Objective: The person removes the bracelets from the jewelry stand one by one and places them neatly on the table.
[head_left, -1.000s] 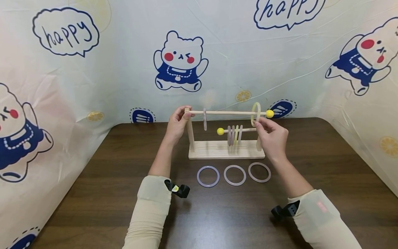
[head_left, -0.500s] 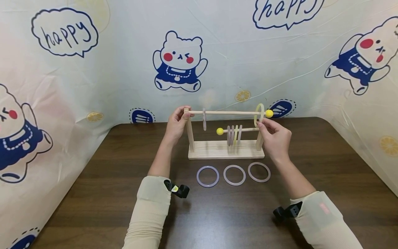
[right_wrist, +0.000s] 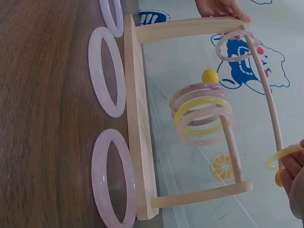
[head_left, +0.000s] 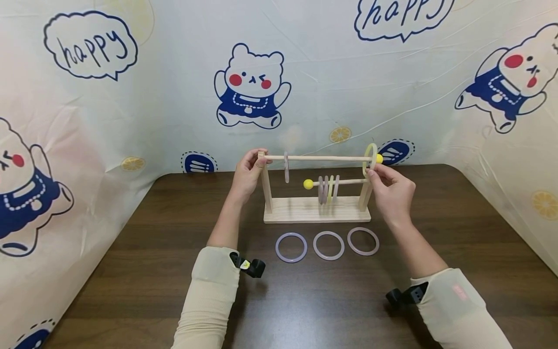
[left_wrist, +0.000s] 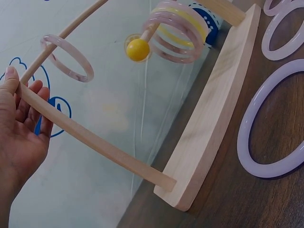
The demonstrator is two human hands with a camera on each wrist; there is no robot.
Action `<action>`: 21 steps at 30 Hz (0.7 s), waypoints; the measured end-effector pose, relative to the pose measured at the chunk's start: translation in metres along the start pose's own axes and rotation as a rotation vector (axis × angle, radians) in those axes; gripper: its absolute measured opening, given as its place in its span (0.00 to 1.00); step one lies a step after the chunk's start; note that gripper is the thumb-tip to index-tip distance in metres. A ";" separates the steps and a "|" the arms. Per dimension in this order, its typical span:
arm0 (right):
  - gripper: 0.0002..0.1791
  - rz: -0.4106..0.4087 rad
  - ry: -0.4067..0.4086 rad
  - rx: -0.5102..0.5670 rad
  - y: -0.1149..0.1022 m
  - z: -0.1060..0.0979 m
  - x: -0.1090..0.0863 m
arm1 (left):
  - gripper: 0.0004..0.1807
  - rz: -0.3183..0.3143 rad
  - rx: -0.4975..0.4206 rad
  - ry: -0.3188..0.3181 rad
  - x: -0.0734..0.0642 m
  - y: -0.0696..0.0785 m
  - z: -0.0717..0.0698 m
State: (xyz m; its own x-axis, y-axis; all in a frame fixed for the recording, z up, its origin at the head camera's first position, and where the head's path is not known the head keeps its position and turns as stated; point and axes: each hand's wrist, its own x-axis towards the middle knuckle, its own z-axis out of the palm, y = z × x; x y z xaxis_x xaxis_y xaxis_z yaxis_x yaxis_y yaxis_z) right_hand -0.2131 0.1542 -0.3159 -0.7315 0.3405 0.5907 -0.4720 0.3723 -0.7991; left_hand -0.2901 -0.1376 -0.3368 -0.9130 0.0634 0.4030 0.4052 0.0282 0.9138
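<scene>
Built of pale, smooth, matt wood: ring stand [head_left: 296, 212], including upper rod [head_left: 324, 158]. Tipped with glossy, plastic-looking yellow bead [head_left: 308, 184]: lower rod [head_left: 350, 182]. Smooth, glossy and plastic-looking: lavender ring [left_wrist: 244, 137], yellow ring [right_wrist: 285, 152]. Dark, wood-grained, softly sheened: worktop [head_left: 305, 305]. Thin, creased sheeting: printed backdrop [head_left: 174, 121]. Matt, finely wrinkled cloth: sleeves [head_left: 205, 305].

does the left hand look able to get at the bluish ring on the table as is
Probably yes: the bluish ring lies flat in front of the base with nothing on top. But the left hand grips the post, so it would likely need to let go first.
</scene>
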 end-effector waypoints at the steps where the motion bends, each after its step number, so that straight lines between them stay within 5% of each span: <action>1: 0.08 0.000 0.000 -0.004 0.000 -0.001 0.000 | 0.24 0.000 0.001 0.000 0.000 0.000 0.000; 15: 0.08 0.004 0.017 -0.011 0.001 -0.007 0.001 | 0.21 -0.019 -0.005 -0.006 0.001 0.001 0.000; 21: 0.08 -0.013 0.030 -0.050 0.014 -0.008 0.003 | 0.20 -0.031 -0.003 -0.011 -0.004 0.014 0.003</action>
State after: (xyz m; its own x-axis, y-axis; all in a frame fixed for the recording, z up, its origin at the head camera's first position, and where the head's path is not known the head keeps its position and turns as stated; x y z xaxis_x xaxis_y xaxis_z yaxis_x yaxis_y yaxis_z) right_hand -0.2172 0.1673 -0.3244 -0.7099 0.3606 0.6050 -0.4560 0.4194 -0.7850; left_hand -0.2813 -0.1349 -0.3259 -0.9247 0.0738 0.3734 0.3762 0.0274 0.9261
